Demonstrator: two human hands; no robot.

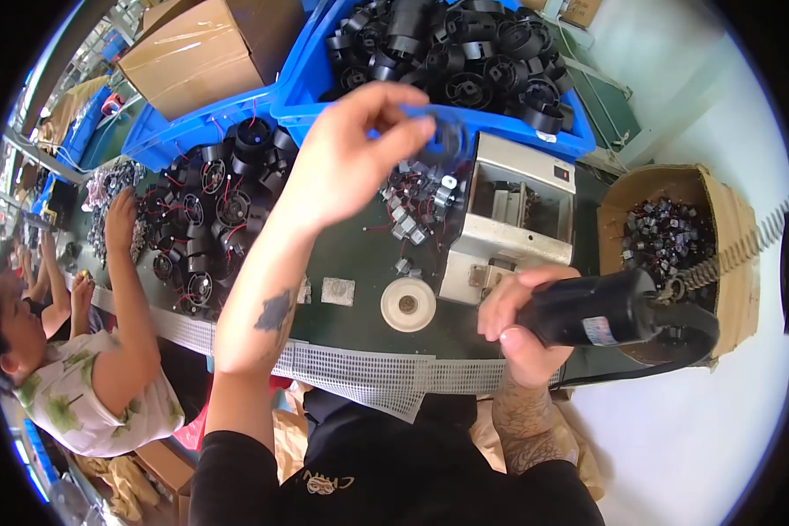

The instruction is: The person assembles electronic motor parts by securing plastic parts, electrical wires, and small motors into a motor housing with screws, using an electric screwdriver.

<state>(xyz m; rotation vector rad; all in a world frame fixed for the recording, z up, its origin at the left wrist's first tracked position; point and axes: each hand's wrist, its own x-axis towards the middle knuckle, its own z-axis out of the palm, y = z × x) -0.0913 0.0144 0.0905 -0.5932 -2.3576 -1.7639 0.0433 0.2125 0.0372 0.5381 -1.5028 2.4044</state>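
Note:
My left hand [346, 162] is raised over the bench near the front of a blue bin. Between its thumb and fingers is a round black plastic housing [450, 138], smeared by motion. My right hand [519, 324] wraps round the black body of an electric screwdriver [587, 309], which hangs level from a coiled spring [736, 257]. The screwdriver's tip is hidden behind my fingers. Just left of that hand, a white round fixture [408, 305] with a dark centre rests on the bench. Small motors [409, 215] with wires lie in a loose pile beyond it.
An off-white box-shaped machine [510, 241] stands behind my right hand. Black housings fill the blue bin [500, 127]; more with red wires [210, 206] lie left. A cardboard box [736, 237] of small motors is at right. A co-worker [105, 377] sits at left.

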